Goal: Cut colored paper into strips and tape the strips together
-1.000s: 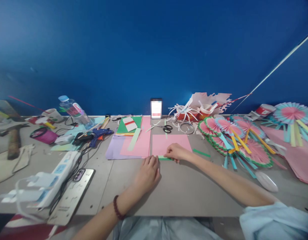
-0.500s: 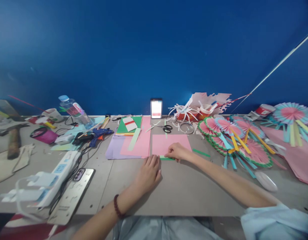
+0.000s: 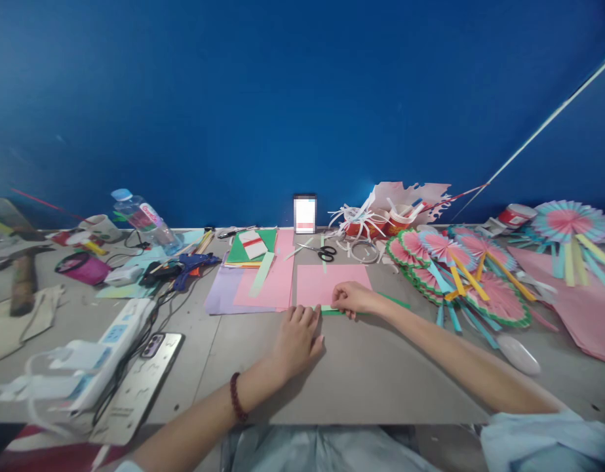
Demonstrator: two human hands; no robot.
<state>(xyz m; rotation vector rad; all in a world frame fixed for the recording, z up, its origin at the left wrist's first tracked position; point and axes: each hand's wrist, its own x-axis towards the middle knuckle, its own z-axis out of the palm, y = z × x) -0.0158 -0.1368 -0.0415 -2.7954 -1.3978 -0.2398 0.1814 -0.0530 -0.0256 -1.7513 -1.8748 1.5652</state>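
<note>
A pink paper sheet (image 3: 314,282) lies on the table in front of me. Along its near edge runs a green paper strip (image 3: 330,312), with a paler band just above it. My left hand (image 3: 298,341) rests palm down with its fingers stretched out, fingertips at the sheet's near left corner. Fingers bent and pressed together, my right hand (image 3: 354,299) pinches at the strip; its fingertips are partly hidden. Another green strip (image 3: 391,300) shows beyond my right wrist. Black-handled scissors (image 3: 324,251) lie just behind the sheet.
Stacked coloured paper (image 3: 223,295) lies to the left, and a lit phone (image 3: 305,215) stands against the wall. Folded paper fans (image 3: 496,298) crowd the right, near a white mouse (image 3: 517,354). A power strip (image 3: 118,334), another phone (image 3: 139,387) and a bottle (image 3: 147,219) are at left.
My right hand has shifted slightly right along the green strip. My left hand has turned a little, its thumb further right. The whole view has drifted slightly.
</note>
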